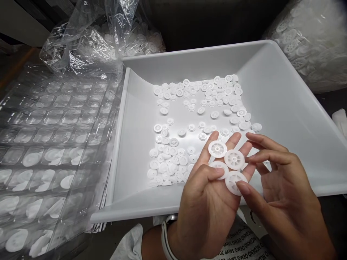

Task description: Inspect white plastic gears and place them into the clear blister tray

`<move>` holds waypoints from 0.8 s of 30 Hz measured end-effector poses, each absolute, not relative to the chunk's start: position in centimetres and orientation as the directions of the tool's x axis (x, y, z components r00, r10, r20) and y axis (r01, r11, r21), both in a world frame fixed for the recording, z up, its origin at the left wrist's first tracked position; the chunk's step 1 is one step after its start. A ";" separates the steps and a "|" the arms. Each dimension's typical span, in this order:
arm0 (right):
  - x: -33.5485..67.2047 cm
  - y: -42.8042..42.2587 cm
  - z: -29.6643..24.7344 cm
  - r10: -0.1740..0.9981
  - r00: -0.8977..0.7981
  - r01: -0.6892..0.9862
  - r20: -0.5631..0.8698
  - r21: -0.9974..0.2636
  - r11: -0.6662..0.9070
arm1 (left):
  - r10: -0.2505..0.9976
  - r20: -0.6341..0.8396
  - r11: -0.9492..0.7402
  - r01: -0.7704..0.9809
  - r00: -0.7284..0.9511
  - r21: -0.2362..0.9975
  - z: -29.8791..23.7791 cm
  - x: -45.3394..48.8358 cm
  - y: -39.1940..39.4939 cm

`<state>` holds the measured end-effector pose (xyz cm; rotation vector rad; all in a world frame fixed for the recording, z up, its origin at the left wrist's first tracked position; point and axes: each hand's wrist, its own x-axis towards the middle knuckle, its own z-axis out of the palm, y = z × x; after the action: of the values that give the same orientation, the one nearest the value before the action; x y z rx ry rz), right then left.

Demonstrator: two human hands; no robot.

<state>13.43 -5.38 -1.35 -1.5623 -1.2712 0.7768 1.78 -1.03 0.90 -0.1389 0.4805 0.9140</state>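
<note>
My left hand [211,206] is palm up over the front of a white tray, holding several white plastic spoked wheels [234,159]. They lie across its fingers, and its thumb presses on one wheel [219,169]. From the right, my right hand [279,180] reaches in with its fingers apart and curved. Its thumb tip touches the edge of the lowest wheel [235,182], while its fingertips are beside the left hand's fingers. Many similar wheels [172,168] are scattered over the tray floor, in a denser group at the near left and along the back.
The white tray [303,144] has sloping walls. On the left is a stack of clear compartment trays [62,135], with white pieces in the nearer pockets. Clear plastic bags of white parts stand behind the tray [135,41] and at back right [311,47].
</note>
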 end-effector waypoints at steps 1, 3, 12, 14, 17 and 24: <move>13.4 -5.3 -1.3 0.961 0.263 0.353 0.090 -0.936 -0.009 | 0.728 -0.453 0.611 -0.787 0.515 0.087 0.9 1.8 -1.0; 13.4 -5.3 -1.3 0.960 0.263 0.334 0.097 -0.942 0.003 | 0.730 -0.454 0.609 -0.787 0.511 0.093 0.9 1.8 -0.9; 13.4 -5.0 -1.3 0.965 0.246 0.301 0.088 -0.953 0.010 | 0.734 -0.435 0.617 -0.780 0.522 0.106 1.2 1.8 -1.0; 13.4 -4.9 -1.2 0.965 0.247 0.289 0.089 -0.957 0.014 | 0.732 -0.438 0.618 -0.779 0.521 0.105 1.1 1.8 -1.0; 13.3 -4.9 -1.1 0.967 0.241 0.256 0.076 -0.967 0.012 | 0.734 -0.426 0.617 -0.782 0.529 0.093 0.8 1.8 -1.0; 13.6 -5.1 -1.5 0.979 0.188 0.250 0.077 -0.968 0.028 | 0.740 -0.392 0.622 -0.777 0.546 0.092 0.5 1.7 -1.1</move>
<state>13.55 -5.13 -1.46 -1.4339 -1.2591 0.8944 1.69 -1.06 0.47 -0.0961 0.4180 0.9010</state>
